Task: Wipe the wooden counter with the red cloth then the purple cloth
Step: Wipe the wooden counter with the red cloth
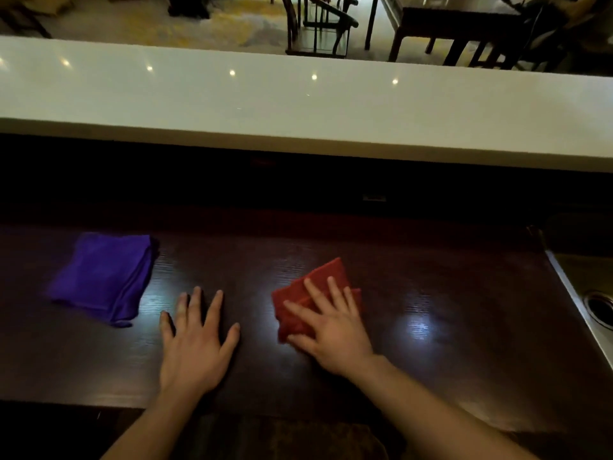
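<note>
A folded red cloth [326, 278] lies on the dark wooden counter [431, 310], right of centre. My right hand [331, 330] presses flat on its near half, fingers spread over it and thumb at its lower left edge. My left hand [195, 343] rests palm down on the bare wood, fingers apart, holding nothing. A folded purple cloth [102, 277] sits untouched on the counter to the left of my left hand.
A raised white bar top [298, 107] runs across behind the counter, with a dark gap beneath it. A metal sink [593, 293] with a drain borders the counter's right end. Dark chairs and a table [457, 24] stand in the room beyond.
</note>
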